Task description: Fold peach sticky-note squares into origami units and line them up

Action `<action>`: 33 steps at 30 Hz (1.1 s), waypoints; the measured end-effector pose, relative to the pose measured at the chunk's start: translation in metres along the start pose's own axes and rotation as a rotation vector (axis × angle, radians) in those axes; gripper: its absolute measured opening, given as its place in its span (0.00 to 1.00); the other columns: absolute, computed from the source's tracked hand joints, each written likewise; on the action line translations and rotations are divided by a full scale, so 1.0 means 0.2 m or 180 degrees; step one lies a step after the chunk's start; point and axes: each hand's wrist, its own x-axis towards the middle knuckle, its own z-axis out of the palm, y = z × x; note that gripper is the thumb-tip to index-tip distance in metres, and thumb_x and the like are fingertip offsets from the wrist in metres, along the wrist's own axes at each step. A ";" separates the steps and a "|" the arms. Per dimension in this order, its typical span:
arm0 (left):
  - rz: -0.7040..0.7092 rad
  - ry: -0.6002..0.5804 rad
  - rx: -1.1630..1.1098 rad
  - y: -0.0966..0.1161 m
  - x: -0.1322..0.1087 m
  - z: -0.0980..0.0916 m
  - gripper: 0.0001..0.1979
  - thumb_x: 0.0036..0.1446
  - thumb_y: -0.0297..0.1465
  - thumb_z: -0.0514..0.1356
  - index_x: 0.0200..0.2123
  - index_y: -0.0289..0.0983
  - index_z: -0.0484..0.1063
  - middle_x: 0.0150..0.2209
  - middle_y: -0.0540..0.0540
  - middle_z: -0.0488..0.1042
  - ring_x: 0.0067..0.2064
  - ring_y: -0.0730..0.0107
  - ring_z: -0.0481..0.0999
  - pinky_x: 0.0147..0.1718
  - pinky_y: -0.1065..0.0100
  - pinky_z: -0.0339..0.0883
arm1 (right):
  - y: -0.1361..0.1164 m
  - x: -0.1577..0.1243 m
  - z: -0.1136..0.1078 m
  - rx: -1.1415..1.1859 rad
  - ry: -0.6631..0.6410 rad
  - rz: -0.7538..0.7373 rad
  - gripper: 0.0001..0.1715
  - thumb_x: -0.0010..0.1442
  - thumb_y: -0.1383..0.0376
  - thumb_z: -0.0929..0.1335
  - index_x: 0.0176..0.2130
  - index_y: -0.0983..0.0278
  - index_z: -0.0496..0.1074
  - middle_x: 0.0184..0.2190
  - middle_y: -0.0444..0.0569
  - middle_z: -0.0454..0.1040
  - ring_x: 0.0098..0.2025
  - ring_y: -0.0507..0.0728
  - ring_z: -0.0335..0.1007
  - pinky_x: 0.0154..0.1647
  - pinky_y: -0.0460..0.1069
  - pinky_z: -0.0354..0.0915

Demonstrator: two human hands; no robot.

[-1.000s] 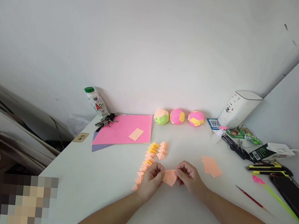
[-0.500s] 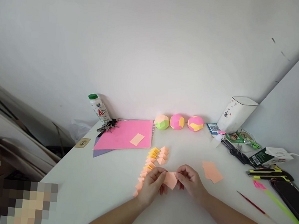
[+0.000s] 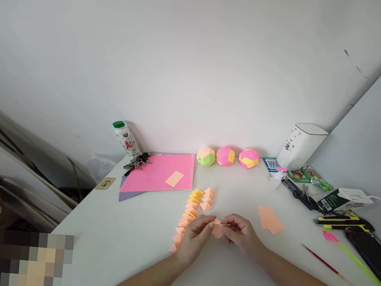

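Between my two hands is a small peach sheet of paper [image 3: 217, 229], bent and partly hidden by my fingers. My left hand [image 3: 195, 238] pinches its left side between thumb and fingers. On the other side, my right hand [image 3: 240, 231] grips the right edge in a pinch. Just beyond and left of my hands, folded paper pieces [image 3: 192, 205] in peach and yellow run in an overlapping row, partly covered by my left hand. A shorter row of peach folded pieces [image 3: 207, 199] lies beside it. Flat peach paper sheets [image 3: 271, 220] rest to the right of my right hand.
Three paper balls [image 3: 226, 156] line the wall. A pink sheet [image 3: 154, 171] carries keys [image 3: 138, 161] and a peach slip, near a green-capped bottle [image 3: 126, 139]. At right are a white container [image 3: 302, 146], a box [image 3: 345, 200], cutters [image 3: 345, 221] and a thin red brush [image 3: 323, 258].
The paper in my hands has gone from nearly flat to bent, its right part turned up. My right hand has shifted slightly left, closer to my left hand.
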 end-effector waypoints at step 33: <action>-0.0514 -0.0263 -0.0259 -0.01 0.01 0.01 0.21 0.45 0.43 0.66 0.39 0.37 0.71 0.19 0.58 0.54 0.21 0.79 0.52 0.21 0.74 0.48 | -0.01 -0.02 0.01 0.0339 -0.0031 0.0195 0.14 0.58 0.55 0.68 0.40 0.62 0.68 0.28 0.43 0.69 0.28 0.51 0.68 0.30 0.47 0.69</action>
